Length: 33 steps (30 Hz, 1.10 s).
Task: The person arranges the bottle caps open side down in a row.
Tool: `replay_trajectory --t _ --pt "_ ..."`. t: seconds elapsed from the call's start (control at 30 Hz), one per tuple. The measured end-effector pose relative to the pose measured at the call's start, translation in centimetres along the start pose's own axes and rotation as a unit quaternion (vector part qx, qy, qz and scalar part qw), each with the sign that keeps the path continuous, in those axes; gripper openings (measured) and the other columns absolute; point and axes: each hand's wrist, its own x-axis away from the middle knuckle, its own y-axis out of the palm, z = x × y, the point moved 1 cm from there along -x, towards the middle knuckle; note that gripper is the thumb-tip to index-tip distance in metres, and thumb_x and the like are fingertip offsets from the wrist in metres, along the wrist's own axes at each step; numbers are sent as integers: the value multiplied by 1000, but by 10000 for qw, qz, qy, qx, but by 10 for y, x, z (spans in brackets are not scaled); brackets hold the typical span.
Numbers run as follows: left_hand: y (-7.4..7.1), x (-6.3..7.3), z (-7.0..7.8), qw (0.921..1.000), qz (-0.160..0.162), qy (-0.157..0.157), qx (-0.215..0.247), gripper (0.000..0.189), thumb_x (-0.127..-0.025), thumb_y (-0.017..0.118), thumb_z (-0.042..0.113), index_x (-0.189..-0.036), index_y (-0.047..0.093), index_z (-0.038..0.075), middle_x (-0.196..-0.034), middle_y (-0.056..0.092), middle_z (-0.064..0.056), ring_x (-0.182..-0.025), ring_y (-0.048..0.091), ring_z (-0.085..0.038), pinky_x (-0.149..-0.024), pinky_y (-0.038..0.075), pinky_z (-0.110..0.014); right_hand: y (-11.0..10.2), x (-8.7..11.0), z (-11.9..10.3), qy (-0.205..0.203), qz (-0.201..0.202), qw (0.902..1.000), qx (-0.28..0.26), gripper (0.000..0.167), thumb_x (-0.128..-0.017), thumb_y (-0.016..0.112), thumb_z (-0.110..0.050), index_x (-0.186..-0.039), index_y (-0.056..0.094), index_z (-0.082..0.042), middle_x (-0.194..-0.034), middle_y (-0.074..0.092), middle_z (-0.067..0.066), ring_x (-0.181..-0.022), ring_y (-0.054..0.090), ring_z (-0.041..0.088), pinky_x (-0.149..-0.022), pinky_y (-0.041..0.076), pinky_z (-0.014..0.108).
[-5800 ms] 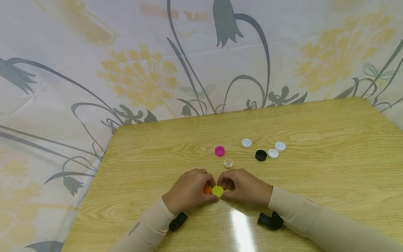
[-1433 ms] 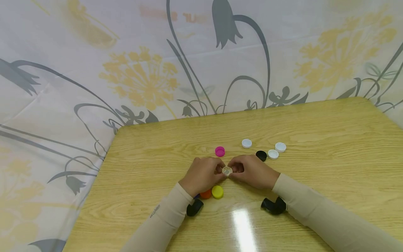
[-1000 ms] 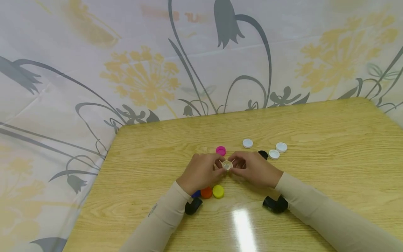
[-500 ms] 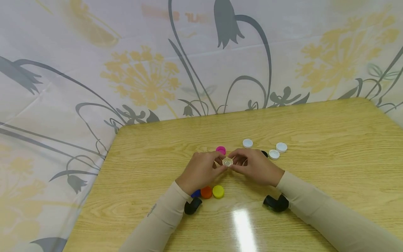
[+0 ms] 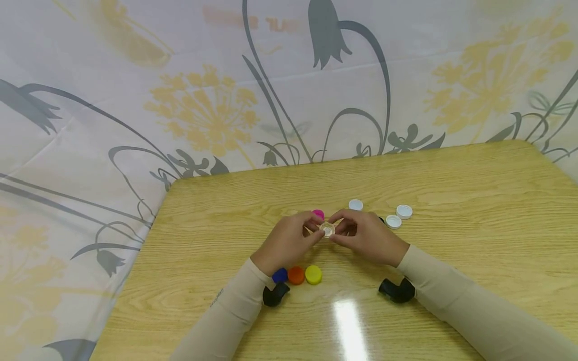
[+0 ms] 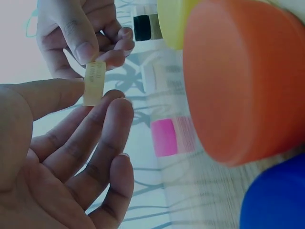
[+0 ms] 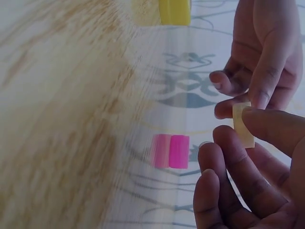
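A small cream-coloured bottle cap point(image 5: 327, 229), its hollow side up, is held between both hands above the table. My left hand point(image 5: 289, 239) pinches its left edge between thumb and fingers. From the right, my right hand point(image 5: 370, 236) pinches the opposite edge. In the left wrist view the cream cap point(image 6: 94, 83) appears edge-on with ridged sides. Nearer the body, a blue cap point(image 5: 280, 275), an orange cap point(image 5: 296, 275) and a yellow cap point(image 5: 313, 275) sit in a row. Just beyond the left fingers is a pink cap point(image 5: 318, 213), partly hidden.
Three white caps point(image 5: 355, 204) lie at the back right. A black cap point(image 5: 382, 219) is mostly covered by the right hand. The wooden table point(image 5: 474, 210) ends at a flower-patterned cloth point(image 5: 289, 90). Black camera mounts point(image 5: 397, 291) sit at the wrists.
Earlier both hands were at the yellow cap beside the orange one. They have since taken up the cream cap and moved it slightly away from the body; the row of caps now shows.
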Motion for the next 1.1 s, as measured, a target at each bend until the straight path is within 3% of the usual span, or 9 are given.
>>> replay_trajectory --t 0.3,0.73,1.1 --pt "-1 -1 -1 9988 171 43 447 22 -95 70 22 -113 69 10 -101 75 -2 -83 69 -12 -71 55 -20 0 0 0 103 -93 9998 -145 29 -93 71 -13 -120 66 -7 -89 75 -1 -79 67 8 -71 54 24" --pt "0 0 0 9986 413 273 166 14 -90 76 20 -100 73 12 -95 75 2 -79 66 -9 -69 53 -18 -5 -1 0 544 -202 9969 -535 29 -101 60 -35 -115 72 -13 -98 75 2 -84 68 18 -76 55 32" --pt "-1 1 0 9996 53 208 172 17 -91 75 23 -102 66 12 -97 71 2 -82 70 -11 -71 55 -17 -7 -1 0 363 -80 9985 -395 21 -96 68 -29 -110 72 -14 -96 74 0 -88 67 12 -80 56 29"
